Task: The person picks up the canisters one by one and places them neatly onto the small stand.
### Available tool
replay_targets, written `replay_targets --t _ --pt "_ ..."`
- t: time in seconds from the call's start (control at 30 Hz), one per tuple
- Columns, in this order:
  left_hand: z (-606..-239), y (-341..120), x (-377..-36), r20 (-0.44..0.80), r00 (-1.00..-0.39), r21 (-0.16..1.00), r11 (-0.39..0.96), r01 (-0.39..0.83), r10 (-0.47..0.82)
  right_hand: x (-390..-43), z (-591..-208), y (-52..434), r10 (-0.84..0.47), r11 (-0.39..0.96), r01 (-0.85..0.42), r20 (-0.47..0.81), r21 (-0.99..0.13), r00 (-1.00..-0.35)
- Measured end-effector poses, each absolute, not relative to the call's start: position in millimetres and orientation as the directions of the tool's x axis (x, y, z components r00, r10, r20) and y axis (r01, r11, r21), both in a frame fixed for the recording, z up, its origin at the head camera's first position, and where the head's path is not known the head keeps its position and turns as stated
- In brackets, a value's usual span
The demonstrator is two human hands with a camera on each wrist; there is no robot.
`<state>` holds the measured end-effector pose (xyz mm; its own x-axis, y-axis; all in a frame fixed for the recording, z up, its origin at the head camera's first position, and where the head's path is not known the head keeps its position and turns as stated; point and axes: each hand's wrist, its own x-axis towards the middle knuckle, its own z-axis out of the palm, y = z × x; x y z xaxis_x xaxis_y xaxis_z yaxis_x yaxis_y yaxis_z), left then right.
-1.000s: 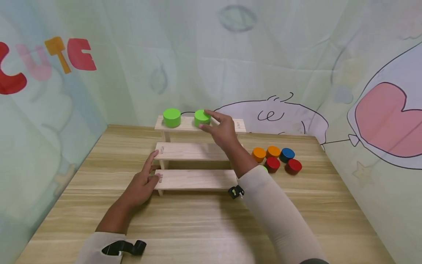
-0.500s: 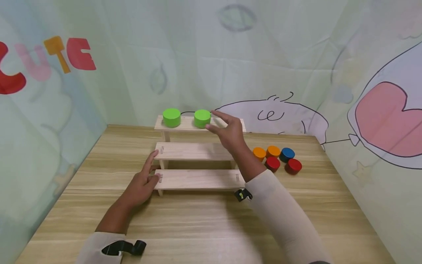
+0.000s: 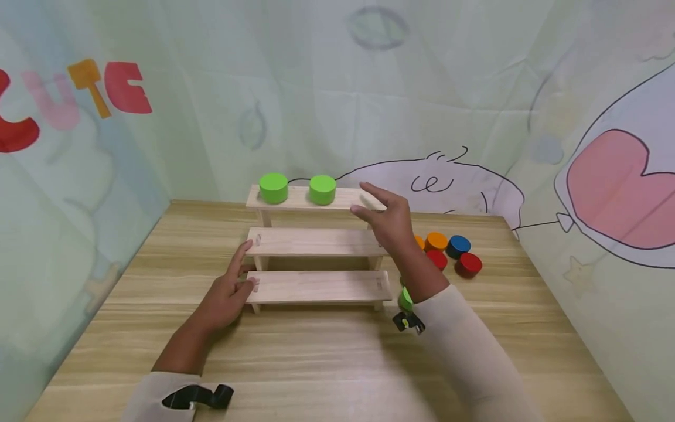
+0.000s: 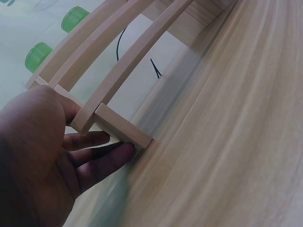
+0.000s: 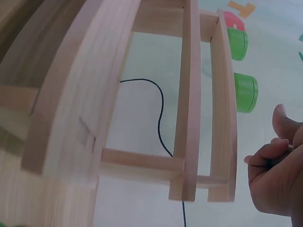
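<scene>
Wooden rack: The three-tier wooden rack (image 3: pixel 319 241) stood upright on the wood-grain table (image 3: pixel 316 363).
Top shelf: The left green cylinder (image 3: pixel 273 189) rested near the left end of the top shelf (image 3: pixel 298 198); the second green cylinder (image 3: pixel 323 190) rested near its middle, apart from the first.
Left hand: The left hand (image 3: pixel 227 296) was at the rack's left end, its index finger at the middle shelf (image 3: pixel 300 243) and its thumb on the bottom shelf (image 3: pixel 316 286).
Left grip: Closed around the end of the rack; the lower fingers lay beside the leg.
Right hand: The right hand (image 3: pixel 390 220) was by the top shelf's right end, apart from the second green cylinder.
Right grip: Thumb and index finger widely parted, holding nothing; the other fingers were bent.
Table, right side: An orange cylinder (image 3: pixel 436 241), a blue cylinder (image 3: pixel 459 246) and a red cylinder (image 3: pixel 469 265) stood grouped, with others partly hidden by the right forearm.
Partly hidden: A further green piece (image 3: pixel 405 299) showed beside the right cuff.
</scene>
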<state>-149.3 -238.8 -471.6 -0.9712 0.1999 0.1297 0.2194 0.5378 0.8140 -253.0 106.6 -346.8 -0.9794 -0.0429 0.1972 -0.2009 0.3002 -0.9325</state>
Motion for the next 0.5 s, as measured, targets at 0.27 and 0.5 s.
replay_targets --t 0.27,0.5 --pt "-472.2 -239.2 -149.2 0.116 -0.975 0.816 0.541 0.203 0.191 -234.5 -353.9 129.5 -0.025 0.36 -0.21 0.216 -0.909 -0.976" --pt "-472.0 -237.8 -149.8 0.117 -0.974 0.816 0.54 0.206 0.194 -220.7 -361.2 150.9 -0.03 0.372 -0.223 0.228 -0.901 -0.973"
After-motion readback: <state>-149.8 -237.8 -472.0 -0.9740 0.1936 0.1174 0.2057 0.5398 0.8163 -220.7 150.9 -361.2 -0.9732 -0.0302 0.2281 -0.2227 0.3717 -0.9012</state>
